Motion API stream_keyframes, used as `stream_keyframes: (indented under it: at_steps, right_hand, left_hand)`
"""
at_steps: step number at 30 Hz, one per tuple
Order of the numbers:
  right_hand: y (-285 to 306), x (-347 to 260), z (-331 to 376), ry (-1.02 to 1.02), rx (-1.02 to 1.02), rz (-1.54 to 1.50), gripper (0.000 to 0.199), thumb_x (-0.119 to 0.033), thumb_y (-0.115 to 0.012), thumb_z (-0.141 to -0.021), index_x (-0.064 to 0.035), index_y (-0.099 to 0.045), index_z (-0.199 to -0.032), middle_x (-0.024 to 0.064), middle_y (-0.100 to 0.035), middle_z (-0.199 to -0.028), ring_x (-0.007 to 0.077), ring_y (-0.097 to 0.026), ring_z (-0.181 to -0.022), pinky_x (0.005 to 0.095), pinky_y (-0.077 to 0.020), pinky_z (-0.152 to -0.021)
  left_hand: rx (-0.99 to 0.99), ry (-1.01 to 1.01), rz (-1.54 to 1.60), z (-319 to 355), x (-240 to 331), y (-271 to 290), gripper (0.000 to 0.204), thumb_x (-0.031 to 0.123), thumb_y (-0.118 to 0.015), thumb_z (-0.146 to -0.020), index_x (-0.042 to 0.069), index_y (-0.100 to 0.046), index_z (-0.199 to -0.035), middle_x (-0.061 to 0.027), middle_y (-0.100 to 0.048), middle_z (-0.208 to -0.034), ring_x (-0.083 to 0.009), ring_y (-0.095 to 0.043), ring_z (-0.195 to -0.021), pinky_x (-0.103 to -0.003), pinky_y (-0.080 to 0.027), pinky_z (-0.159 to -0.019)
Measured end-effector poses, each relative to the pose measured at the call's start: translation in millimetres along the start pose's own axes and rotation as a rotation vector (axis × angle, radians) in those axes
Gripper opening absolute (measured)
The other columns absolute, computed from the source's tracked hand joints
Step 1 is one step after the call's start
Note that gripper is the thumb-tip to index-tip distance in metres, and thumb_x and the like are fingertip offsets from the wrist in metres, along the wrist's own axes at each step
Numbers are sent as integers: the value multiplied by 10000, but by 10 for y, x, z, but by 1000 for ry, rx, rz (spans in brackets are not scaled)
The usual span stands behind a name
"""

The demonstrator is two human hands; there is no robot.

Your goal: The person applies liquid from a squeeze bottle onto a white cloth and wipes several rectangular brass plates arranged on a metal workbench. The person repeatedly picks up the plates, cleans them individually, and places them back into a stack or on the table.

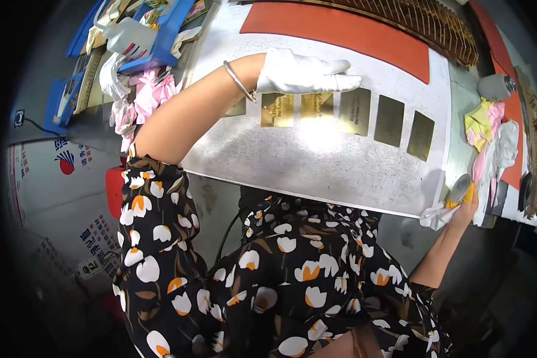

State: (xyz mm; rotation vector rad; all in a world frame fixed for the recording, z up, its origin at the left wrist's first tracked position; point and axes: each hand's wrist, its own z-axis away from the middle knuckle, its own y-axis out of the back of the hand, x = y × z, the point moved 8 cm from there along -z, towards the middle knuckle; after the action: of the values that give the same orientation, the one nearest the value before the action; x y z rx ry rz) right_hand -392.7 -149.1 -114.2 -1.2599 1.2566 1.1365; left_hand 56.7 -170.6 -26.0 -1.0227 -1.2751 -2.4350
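Left hand (304,73): in a white glove, fingers straight and together, laid flat over the top edges of the gold plates (340,113); it grips nothing, and the flat palm looks meant to steady or wipe them.
Bangle (238,81): on the left wrist, just clear of the board.
Plates: a row of about six across the middle of the board (292,167), running from 9 o'clock toward 3 o'clock, small gaps between; the two at the 3 o'clock end lie bare, well clear of the glove.
Right hand (462,206): bare, at the board's near corner toward 4 o'clock, fingers curled round a white cloth (437,216) and, I think, a small grey piece; the view is squeezed there, so I cannot be sure.
Board: tilted grey sheet whose near edge overhangs the lap; the right hand seems to brace that corner.
Orange mat (340,30): at 12 o'clock, beyond the plates.
Open room: bare board between the plates and the near edge.
Crowding: pink rags (143,101) and a white bottle (128,36) at 10 o'clock, rags (489,131) at 3 o'clock.
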Motion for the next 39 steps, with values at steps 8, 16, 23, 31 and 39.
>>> stream_keyframes:
  at_steps: [8, 16, 23, 31, 39]
  right_hand:
    - [-163, -76, 43, -17, 10, 7, 253, -161, -483, -913, 33, -538, -1065, 35, -593, -920, 90, -558, -794, 207, -437, -685]
    - [-238, -128, 43, 5, -25, -41, 243, -153, -486, -912, 20, -550, -1070, 17, -597, -909, 76, -561, -787, 207, -448, -682]
    - [-268, -181, 87, -13, 31, -47, 241, -174, -530, -899, 41, -575, -999, -15, -564, -853, 45, -493, -743, 190, -383, -663]
    - [-405, -286, 91, -20, 21, -5, 189, -180, -520, -904, 1, -571, -878, -63, -506, -727, 14, -412, -638, 169, -314, -553]
    - [-383, -260, 91, -17, 18, -38, 186, -161, -528, -898, 14, -585, -927, -59, -508, -732, 13, -402, -632, 168, -303, -557]
  left_hand:
    - [27, -46, 214, -104, 127, -17, 482, 287, -403, -939, 29, -345, -1342, -109, -316, -1411, -192, -316, -1295, -297, -250, -1070]
    - [-56, -58, -23, -600, 442, -142, 809, 610, -269, -836, 9, -218, -1376, -181, -223, -1430, -286, -200, -1334, -340, -190, -1092]
    - [-66, -201, -63, -782, 724, -164, 972, 749, -248, -781, -27, -230, -1366, -231, -227, -1415, -320, -171, -1341, -367, -158, -1100]
    - [-35, -229, -317, -1162, 873, -277, 606, 516, -272, -899, 87, -379, -1313, -132, -354, -1372, -255, -318, -1278, -325, -258, -1071]
    - [-91, -152, -191, -1366, 1216, -449, 949, 752, -232, -784, -30, -326, -1314, -256, -327, -1355, -344, -294, -1287, -403, -244, -1056]
